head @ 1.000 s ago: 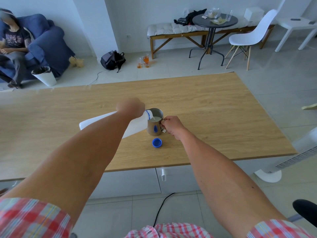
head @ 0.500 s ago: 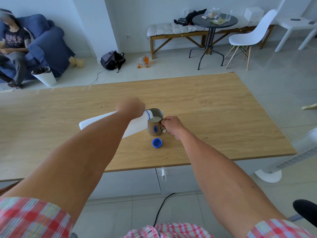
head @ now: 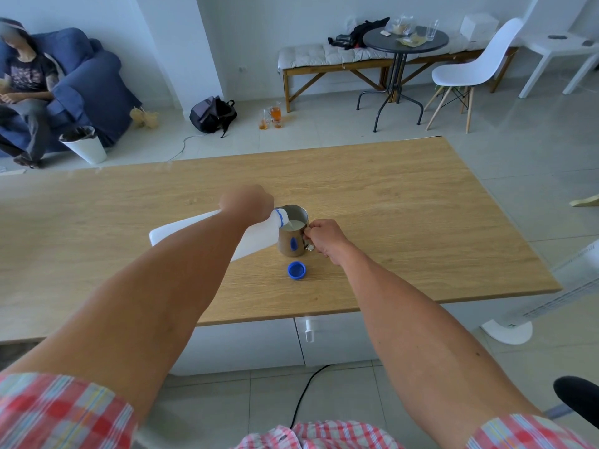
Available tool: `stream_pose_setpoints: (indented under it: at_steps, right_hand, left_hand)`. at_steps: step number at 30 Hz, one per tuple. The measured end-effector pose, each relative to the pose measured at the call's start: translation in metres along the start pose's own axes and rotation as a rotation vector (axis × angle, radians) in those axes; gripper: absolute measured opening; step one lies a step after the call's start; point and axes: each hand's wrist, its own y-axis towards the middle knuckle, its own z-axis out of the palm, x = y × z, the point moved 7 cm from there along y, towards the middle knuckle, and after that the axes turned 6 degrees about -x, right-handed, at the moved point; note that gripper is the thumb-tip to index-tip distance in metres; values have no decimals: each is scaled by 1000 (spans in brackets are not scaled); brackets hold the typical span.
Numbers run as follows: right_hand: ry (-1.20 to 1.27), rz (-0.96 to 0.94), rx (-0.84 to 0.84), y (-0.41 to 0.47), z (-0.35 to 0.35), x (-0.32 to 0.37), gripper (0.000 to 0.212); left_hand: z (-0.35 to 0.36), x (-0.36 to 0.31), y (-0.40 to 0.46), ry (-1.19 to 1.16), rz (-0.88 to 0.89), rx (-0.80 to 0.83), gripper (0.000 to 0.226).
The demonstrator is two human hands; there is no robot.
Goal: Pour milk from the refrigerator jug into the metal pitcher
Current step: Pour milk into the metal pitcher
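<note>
On the wooden bench [head: 389,196], the left hand [head: 248,202] grips a white plastic milk jug [head: 259,234], tipped nearly flat with its blue-ringed mouth over the rim of the metal pitcher [head: 293,233]. Milk runs in a thin stream into the pitcher, which looks about half full, though the level is hard to judge. The right hand [head: 324,236], at the pitcher's 3 o'clock, is closed around its handle. A blue cap [head: 296,270] lies at the pitcher's 6 o'clock, just apart.
</note>
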Motion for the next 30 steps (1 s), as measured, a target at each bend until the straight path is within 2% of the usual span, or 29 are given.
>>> stream_pose_setpoints:
  at_steps: [30]
  right_hand:
    - [13, -1, -3, -2, 0, 2, 17]
  left_hand:
    - [-2, -2, -3, 18, 11, 9, 27]
